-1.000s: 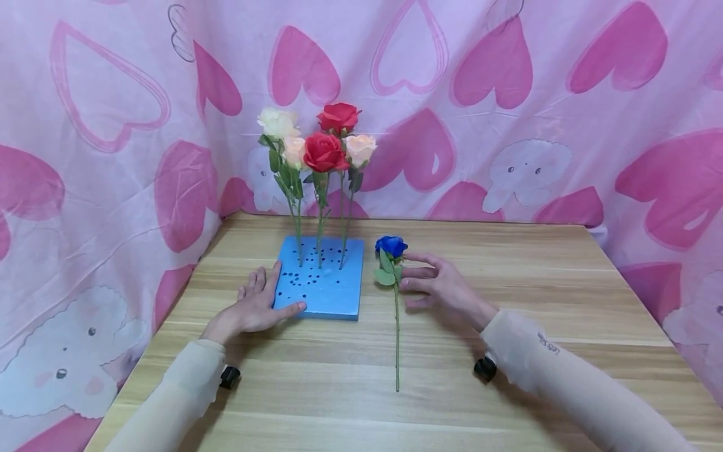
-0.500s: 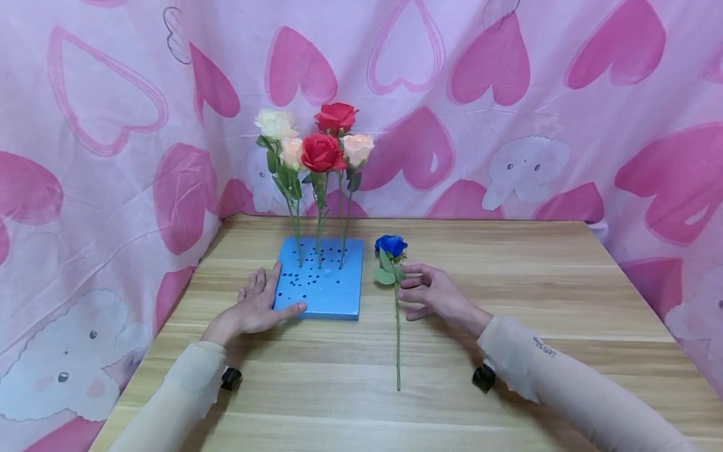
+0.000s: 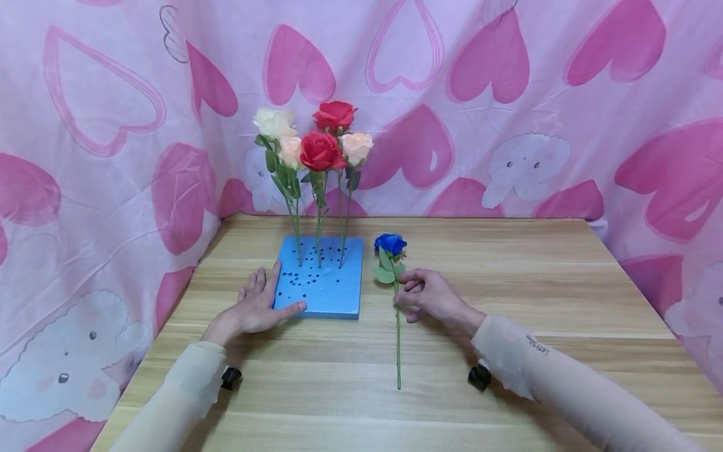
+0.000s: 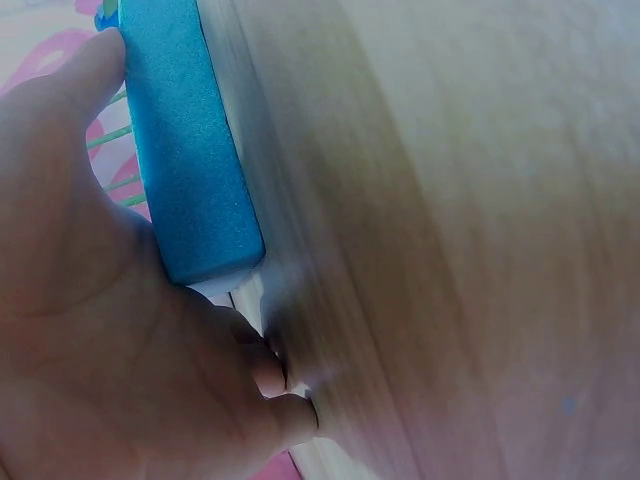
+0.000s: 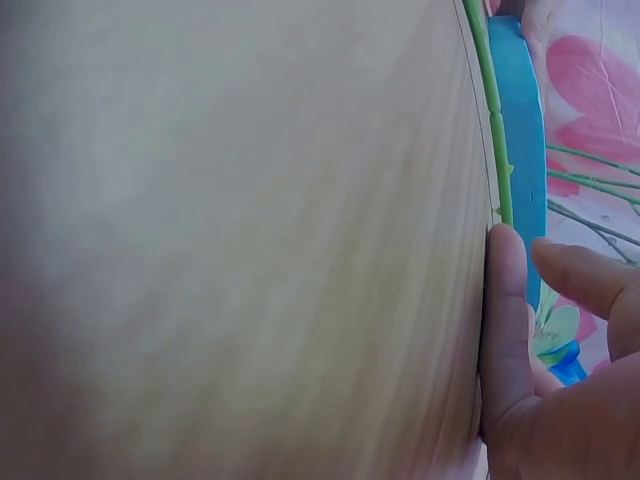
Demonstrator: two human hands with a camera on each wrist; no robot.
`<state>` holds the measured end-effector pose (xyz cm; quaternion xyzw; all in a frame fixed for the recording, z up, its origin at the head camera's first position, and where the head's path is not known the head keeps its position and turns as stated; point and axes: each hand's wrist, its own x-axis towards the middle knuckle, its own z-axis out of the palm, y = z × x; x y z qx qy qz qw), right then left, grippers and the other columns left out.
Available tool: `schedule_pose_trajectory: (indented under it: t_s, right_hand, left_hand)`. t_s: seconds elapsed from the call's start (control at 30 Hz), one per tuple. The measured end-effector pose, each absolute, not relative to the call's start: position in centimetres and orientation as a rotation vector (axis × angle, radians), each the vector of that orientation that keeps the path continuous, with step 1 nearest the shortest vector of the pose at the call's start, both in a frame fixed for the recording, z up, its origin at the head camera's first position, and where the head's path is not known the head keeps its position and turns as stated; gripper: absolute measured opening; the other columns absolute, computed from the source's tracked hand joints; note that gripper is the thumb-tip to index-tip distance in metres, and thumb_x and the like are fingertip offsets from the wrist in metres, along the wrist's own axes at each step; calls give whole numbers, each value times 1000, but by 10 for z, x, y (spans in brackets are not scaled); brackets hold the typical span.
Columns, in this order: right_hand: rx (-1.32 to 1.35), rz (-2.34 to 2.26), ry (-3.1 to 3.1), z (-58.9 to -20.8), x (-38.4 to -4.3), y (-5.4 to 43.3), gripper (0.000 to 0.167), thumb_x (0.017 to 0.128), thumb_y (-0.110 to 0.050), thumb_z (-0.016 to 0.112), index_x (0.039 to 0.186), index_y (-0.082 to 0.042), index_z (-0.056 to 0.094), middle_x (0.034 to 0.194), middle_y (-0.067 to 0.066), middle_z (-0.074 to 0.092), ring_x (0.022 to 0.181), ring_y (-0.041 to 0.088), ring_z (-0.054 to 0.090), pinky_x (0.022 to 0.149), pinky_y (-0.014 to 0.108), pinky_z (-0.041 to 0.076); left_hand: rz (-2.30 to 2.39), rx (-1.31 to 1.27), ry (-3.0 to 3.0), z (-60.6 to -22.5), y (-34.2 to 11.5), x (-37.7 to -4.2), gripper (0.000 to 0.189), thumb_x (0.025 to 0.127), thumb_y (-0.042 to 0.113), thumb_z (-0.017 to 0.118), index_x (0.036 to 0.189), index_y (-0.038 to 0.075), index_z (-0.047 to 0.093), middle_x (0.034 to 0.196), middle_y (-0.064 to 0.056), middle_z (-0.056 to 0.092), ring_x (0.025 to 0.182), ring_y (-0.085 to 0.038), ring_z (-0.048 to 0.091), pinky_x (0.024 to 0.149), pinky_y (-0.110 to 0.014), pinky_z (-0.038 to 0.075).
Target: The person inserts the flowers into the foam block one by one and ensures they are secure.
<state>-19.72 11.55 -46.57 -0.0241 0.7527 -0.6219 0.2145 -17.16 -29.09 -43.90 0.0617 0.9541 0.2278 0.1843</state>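
Observation:
A blue rose [image 3: 391, 244] lies on the table, its leafy green stem [image 3: 398, 355] pointing toward me. My right hand [image 3: 433, 297] is at the upper stem, fingers bent and fingertips right at it. In the right wrist view, a gap shows between the thumb [image 5: 580, 270] and the nearest finger [image 5: 507, 290]; the stem runs behind that fingertip. My left hand [image 3: 254, 307] rests against the blue foam block [image 3: 333, 300], straight fingers along its left side and thumb on its top near the front edge. Red roses [image 3: 321, 151], peach roses [image 3: 357, 148] and a white rose [image 3: 274, 123] stand upright in it.
Many small holes dot the block's top around the standing stems. The wooden table [image 3: 519, 276] reaches back to a pink curtain [image 3: 350, 37] with hearts, which also hangs at both sides. A black wrist device [image 3: 479, 378] sits below the right cuff, another [image 3: 231, 378] below the left.
My right hand has slid down from beside the bloom to the upper stem, its fingers bending and drawing closer together. The left hand, the block and the blue rose have stayed put.

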Motion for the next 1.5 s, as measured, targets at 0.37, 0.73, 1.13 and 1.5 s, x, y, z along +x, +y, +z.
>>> schedule_pose_trajectory:
  t_s: [0.37,0.73,1.13,1.5]
  right_hand:
    - [-1,-1623,2192,-458,-191,104,46,92,-4,92,130,1,66,117,13,55,84,24,68,66,45,69]
    - [28,-1677,2146,-458,-192,100,46,91,11,84,131,4,63,117,14,53,83,21,68,67,41,70]
    - [-13,-1756,2080,-462,-195,108,49,94,11,81,139,6,60,123,20,62,92,24,70,69,43,70]
    - [30,-1772,2016,-453,-198,113,49,103,9,71,149,6,56,116,15,69,96,23,72,69,42,70]
  left_hand:
    - [638,174,2687,-439,-291,-172,127,100,82,58,178,11,-13,179,-37,-16,166,-59,-16,130,-79,-7]
    - [649,181,2703,-437,-293,-173,128,99,82,59,178,10,-11,179,-38,-15,166,-60,-15,129,-80,-6]
    - [650,169,2688,-438,-294,-171,127,100,81,60,178,10,-12,179,-38,-16,166,-60,-16,129,-80,-7]
    - [669,179,2682,-439,-293,-172,128,100,81,60,178,11,-13,179,-38,-17,166,-59,-17,129,-80,-7]
